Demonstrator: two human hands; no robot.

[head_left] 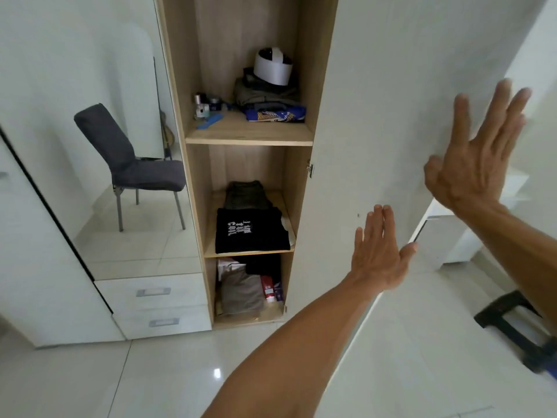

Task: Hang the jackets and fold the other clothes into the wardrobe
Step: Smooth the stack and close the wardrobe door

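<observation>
The wardrobe's white door (376, 101) stands open at the right, beside wooden shelves (250, 137). My left hand (378, 254) lies flat on the door's lower part, fingers straight. My right hand (473, 152) is spread open on the door near its outer edge, higher up. A folded black T-shirt with white print (250, 230) lies on the middle shelf, with a dark folded garment (245, 194) behind it. The top shelf holds a pile of folded clothes (268, 98) with a white and black helmet (272, 66) on top. Crumpled clothes (241, 291) fill the bottom shelf.
A mirror panel (90, 131) left of the shelves reflects a grey chair. Two white drawers (153, 306) sit under it. Small bottles and a blue comb (208, 111) stand on the top shelf. A black and blue suitcase handle (518, 324) is at the lower right on the glossy tiled floor.
</observation>
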